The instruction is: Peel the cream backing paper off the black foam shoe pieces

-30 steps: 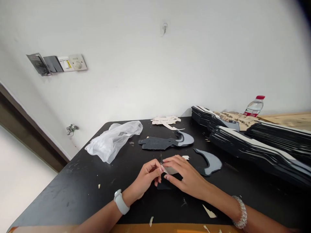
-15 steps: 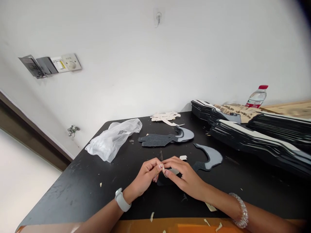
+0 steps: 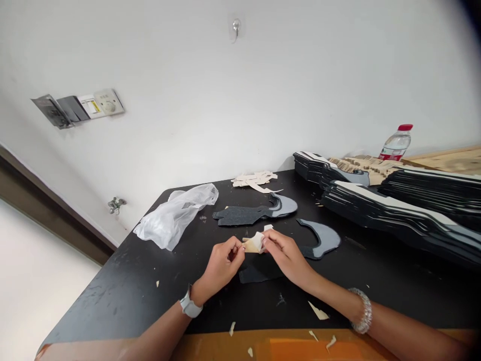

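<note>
My left hand (image 3: 221,263) pinches the left end of a small piece of cream-and-tan paper (image 3: 252,244). The other end, folded and whiter, is held between the thumb and fingers of my right hand (image 3: 287,253), so the paper spans the gap between them just above the table. Below the hands lies a dark flat piece (image 3: 255,274), partly covered by my right hand. To the right of that hand rests a curved piece (image 3: 326,240), grey with a dark end. Farther back lie dark fabric-like pieces (image 3: 240,214) with a grey curved end.
Stacks of black-edged pieces (image 3: 391,210) fill the right side of the black table (image 3: 150,301). A clear plastic bag (image 3: 161,223) lies at left, cream paper strips (image 3: 253,179) at the back. A red-capped bottle (image 3: 396,144) stands behind the stacks. Paper scraps (image 3: 318,312) litter the front.
My hands were close together with fingertips touching; now they are farther apart, with the paper stretched between them in plain view. The dark piece below is more exposed.
</note>
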A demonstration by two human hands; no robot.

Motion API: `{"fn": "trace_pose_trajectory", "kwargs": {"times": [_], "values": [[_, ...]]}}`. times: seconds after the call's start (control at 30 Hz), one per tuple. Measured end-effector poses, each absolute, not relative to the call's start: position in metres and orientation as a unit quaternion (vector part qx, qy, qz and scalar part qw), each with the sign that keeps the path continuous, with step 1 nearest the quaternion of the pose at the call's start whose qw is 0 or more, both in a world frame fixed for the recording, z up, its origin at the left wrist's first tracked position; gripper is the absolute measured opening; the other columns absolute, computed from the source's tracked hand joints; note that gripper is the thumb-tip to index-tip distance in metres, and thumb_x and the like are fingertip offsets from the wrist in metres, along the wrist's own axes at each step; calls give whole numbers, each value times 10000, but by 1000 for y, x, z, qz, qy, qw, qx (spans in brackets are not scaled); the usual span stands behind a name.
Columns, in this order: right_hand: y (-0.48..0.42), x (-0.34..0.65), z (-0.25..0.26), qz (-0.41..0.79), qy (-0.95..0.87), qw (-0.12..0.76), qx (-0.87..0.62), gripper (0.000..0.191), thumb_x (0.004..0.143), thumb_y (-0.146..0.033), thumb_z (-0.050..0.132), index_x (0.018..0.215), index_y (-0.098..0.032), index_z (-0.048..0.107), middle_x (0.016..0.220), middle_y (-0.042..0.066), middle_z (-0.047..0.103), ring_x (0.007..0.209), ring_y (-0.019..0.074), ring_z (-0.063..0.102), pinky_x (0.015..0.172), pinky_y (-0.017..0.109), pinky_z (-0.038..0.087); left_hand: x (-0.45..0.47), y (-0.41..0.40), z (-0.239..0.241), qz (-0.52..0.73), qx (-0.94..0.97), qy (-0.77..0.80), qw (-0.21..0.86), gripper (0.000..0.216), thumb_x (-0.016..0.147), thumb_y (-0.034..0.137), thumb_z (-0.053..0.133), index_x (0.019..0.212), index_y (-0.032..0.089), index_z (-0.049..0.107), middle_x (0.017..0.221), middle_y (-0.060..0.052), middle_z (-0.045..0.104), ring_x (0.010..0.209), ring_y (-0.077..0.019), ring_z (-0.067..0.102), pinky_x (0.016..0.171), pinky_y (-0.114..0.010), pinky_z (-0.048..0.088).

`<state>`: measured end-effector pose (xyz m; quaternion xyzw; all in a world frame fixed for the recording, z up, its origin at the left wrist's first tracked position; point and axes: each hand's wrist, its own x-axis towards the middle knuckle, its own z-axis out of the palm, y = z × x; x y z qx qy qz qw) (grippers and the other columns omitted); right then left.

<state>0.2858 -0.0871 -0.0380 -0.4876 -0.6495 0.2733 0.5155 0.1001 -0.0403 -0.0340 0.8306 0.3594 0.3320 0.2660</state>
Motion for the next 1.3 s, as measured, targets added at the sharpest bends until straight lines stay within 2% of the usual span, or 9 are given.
{"fn": "trace_pose_trajectory", "kwargs": {"times": [0.17, 0.3, 0.4, 0.53, 0.83, 0.97, 1.1, 1.2, 1.3], "values": [[-88, 292, -38, 294, -620, 557, -467, 311, 951, -390, 353, 839, -212, 582, 828, 20, 604, 802, 173, 557, 765, 297, 444, 95, -27, -37, 353, 818, 396, 222, 239, 844, 258, 490, 627, 179, 426, 535, 58, 378, 496, -78, 349, 538, -214, 257], [-87, 295, -39, 405, -527, 611, -430, 283, 895, -401, 420, 815, -202, 604, 859, 33, 632, 852, 190, 589, 817, 328, 475, 89, -17, -38, 389, 787, 427, 216, 245, 803, 249, 520, 595, 178, 411, 522, 63, 350, 492, -77, 320, 539, -217, 241], [-80, 301, -40, 477, -413, 662, -404, 275, 797, -452, 512, 691, -201, 551, 795, 38, 639, 777, 197, 610, 736, 350, 530, 84, -8, -38, 414, 758, 446, 236, 255, 793, 271, 537, 591, 181, 410, 508, 68, 344, 480, -75, 327, 529, -210, 251], [-71, 312, -37, 481, -340, 692, -418, 266, 728, -468, 530, 661, -214, 493, 649, 15, 589, 612, 172, 581, 576, 316, 534, 78, 3, -44, 420, 726, 444, 316, 257, 844, 354, 498, 656, 188, 439, 473, 75, 399, 435, -83, 405, 487, -198, 316], [-61, 339, -27, 444, -231, 755, -424, 229, 672, -378, 550, 608, -221, 397, 495, -73, 366, 431, 82, 362, 398, 203, 333, 74, 11, -44, 463, 617, 425, 474, 292, 829, 425, 540, 708, 165, 488, 554, 20, 582, 515, -107, 572, 497, -188, 411], [-58, 356, -17, 414, -208, 783, -415, 195, 709, -350, 507, 615, -218, 397, 463, -87, 287, 410, 75, 274, 382, 198, 248, 69, 14, -38, 490, 546, 419, 535, 277, 810, 426, 568, 816, 155, 509, 756, -57, 692, 723, -181, 685, 589, -234, 498], [-60, 371, -7, 394, -197, 798, -411, 146, 728, -325, 444, 630, -225, 400, 444, -97, 241, 395, 85, 202, 381, 209, 245, 65, 20, -35, 516, 483, 399, 583, 208, 797, 346, 578, 819, 150, 514, 955, -116, 704, 860, -218, 694, 755, -333, 543], [-61, 382, -4, 360, -182, 814, -417, 132, 741, -316, 410, 639, -236, 385, 439, -98, 226, 393, 94, 188, 380, 216, 258, 65, 22, -30, 541, 443, 386, 602, 136, 797, 278, 548, 759, 163, 487, 1101, -135, 676, 994, -240, 670, 908, -392, 502], [-59, 388, -5, 305, -161, 831, -436, 81, 755, -274, 408, 679, -245, 408, 473, -79, 333, 421, 108, 295, 402, 227, 327, 65, 15, -20, 532, 420, 328, 658, 134, 782, 225, 556, 680, 166, 493, 1284, -116, 594, 1189, -260, 567, 1048, -409, 400]]}}
